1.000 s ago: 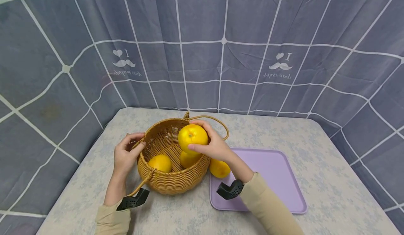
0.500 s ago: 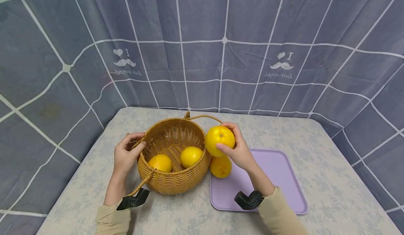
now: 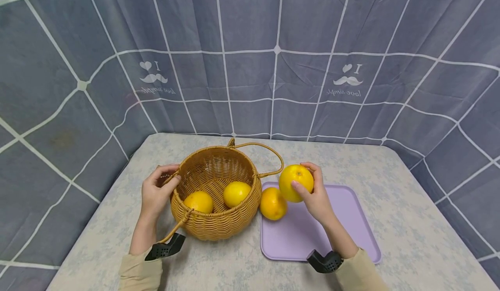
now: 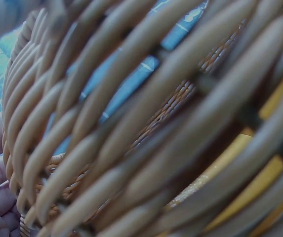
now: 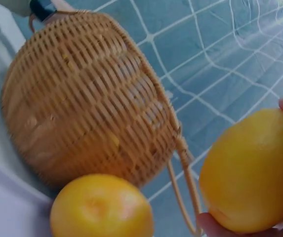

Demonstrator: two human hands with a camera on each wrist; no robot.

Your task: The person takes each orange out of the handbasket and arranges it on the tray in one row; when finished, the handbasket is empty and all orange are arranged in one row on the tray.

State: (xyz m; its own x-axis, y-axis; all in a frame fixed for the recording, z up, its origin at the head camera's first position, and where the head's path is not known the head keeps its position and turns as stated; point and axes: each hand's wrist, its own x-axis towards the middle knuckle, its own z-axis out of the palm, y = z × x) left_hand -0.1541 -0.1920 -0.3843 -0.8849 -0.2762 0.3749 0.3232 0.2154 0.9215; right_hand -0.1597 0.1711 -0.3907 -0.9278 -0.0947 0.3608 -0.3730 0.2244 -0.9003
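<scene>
A yellow-orange citrus fruit, an orange by its look, is gripped by my right hand above the purple tray. In the right wrist view the held orange shows large at the right. My left hand holds the left rim of the wicker basket, thumb on the inside. Two more oranges lie inside the basket, a left orange and a right orange. Another orange rests on the tray's left edge, beside the basket. Close weave of the basket fills the left wrist view.
The basket's far handle sticks out to the right, near the held orange. Its near handle hangs toward the left forearm. A patterned cloth covers the table, and a grey-blue gridded curtain hangs behind and at both sides.
My right hand has carried the orange from over the basket to the right, over the tray. The tray's other orange is now fully seen. The left hand and basket have stayed in place.
</scene>
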